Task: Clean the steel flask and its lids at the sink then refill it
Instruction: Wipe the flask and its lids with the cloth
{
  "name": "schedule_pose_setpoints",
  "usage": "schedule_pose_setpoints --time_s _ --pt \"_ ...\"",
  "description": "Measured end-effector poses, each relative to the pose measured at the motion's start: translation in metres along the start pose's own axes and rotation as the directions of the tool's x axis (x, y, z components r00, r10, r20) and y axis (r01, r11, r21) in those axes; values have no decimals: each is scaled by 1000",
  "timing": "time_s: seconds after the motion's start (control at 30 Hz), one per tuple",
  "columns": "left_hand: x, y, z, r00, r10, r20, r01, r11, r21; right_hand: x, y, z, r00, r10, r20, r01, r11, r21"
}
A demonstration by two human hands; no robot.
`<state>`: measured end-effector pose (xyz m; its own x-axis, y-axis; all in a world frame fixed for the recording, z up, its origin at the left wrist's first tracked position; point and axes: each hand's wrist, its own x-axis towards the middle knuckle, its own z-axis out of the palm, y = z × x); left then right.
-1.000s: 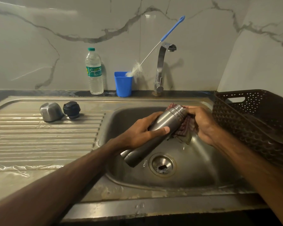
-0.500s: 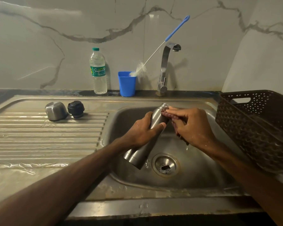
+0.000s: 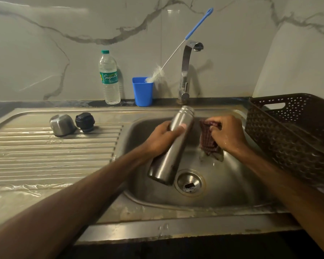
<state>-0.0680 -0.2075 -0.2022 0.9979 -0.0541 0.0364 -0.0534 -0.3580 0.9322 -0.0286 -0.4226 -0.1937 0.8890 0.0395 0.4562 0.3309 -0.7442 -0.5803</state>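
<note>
Flask [image 3: 171, 146] first: it is held over the sink [image 3: 232, 184], tilted, with its threaded mouth up toward one o'clock and its base down toward seven. The drain [image 3: 190, 182] lies just beside the base, at about four o'clock from it. The left hand [image 3: 163, 139] grips the flask a little above its middle, thumb laid across the front and fingers curled round the back. At three o'clock from the flask, the right hand [image 3: 226, 135] is closed round a bunched dark red checked cloth [image 3: 207, 141], which hangs down from the fist into the bowl. The cloth is just beside the flask's upper half, and I can't tell whether the two touch. Out at ten o'clock from the flask, on the ribbed drainboard [image 3: 54, 156], a steel cap [image 3: 62, 125] and a black lid [image 3: 85, 122] sit side by side, very close, the cap on the left. Along the back ledge, from eleven to twelve o'clock, stand a water bottle [image 3: 109, 79] and a blue cup [image 3: 142, 92] with a long brush [image 3: 176, 51] leaning out of it toward the tap [image 3: 187, 70]. The tap rises just behind the flask's mouth. A dark perforated basket [image 3: 292, 137] sits at three o'clock, beside the sink's right rim.
</note>
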Motion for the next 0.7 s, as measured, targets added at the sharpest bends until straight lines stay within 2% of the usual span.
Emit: schedule_pose_setpoints --time_s 0.1,0.2,0.27,0.33,0.4,0.47,0.53,0.63,0.67,0.7 --pt "-3 12 -7 974 -221 -47 188 909 -372 1 1 -1 989 140 52 -146 980 133" --pt "-1 13 -16 928 -372 -2 285 716 -638 -1 -9 -3 968 209 141 -242 928 284" --pt "3 11 -19 906 -422 39 308 592 -745 -5 -19 -2 968 194 159 -240 900 364" --pt "6 8 -20 903 -421 87 306 488 -818 -9 -24 -1 992 78 96 -107 932 348" --pt "7 8 -20 911 -397 112 291 426 -857 -14 -33 -1 997 -34 67 10 946 324" --pt "13 2 -18 920 -381 97 261 407 -876 -20 -41 -1 990 -52 129 -2 921 389" --pt "20 -6 -17 919 -391 55 225 403 -887 -24 -45 -2 974 -35 226 -78 877 473" --pt "32 -17 -17 907 -422 6 187 390 -902 -27 -49 -6 935 -77 345 -170 757 631" --pt "34 -19 -16 908 -420 13 186 375 -908 -29 -49 -6 926 -118 358 -145 764 628" --pt "31 -16 -16 909 -415 27 188 353 -917 -31 -48 -4 925 -166 342 -64 818 571"
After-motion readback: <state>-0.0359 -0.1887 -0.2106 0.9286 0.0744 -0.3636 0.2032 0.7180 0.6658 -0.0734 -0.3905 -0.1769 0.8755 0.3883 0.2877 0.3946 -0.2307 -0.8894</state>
